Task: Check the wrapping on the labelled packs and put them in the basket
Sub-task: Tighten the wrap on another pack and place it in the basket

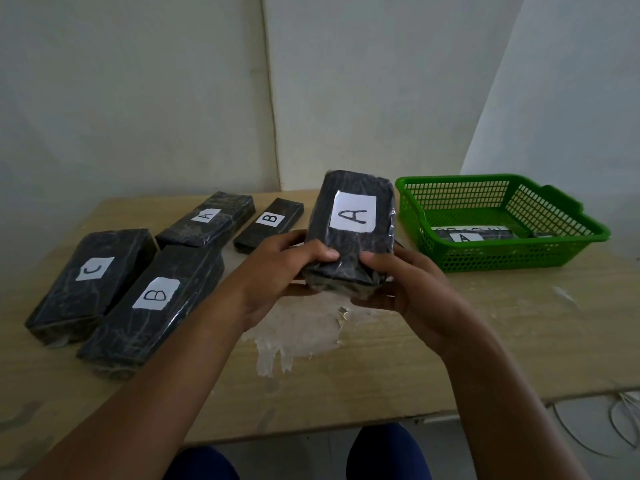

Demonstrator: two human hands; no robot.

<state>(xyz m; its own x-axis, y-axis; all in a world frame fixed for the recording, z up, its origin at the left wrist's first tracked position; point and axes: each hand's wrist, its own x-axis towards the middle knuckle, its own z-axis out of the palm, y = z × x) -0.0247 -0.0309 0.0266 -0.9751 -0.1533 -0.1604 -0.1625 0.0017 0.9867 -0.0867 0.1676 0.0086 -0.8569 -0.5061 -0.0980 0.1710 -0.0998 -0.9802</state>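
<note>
A black plastic-wrapped pack with a white label A (349,233) is held above the table, tilted up toward me. My left hand (284,271) grips its near left corner and my right hand (401,282) grips its near right corner, thumbs on top. On the table at the left lie a pack labelled C (93,282), a long pack labelled B (152,306), another pack labelled A (207,220) and a small pack labelled B (270,223). The green plastic basket (568,251) stands at the right with a pack labelled A (467,235) inside.
The wooden table (485,341) has a patch of peeled surface just below my hands. A wall runs close behind the table. White cables (620,424) hang off the right front corner. My knees show under the table's front edge.
</note>
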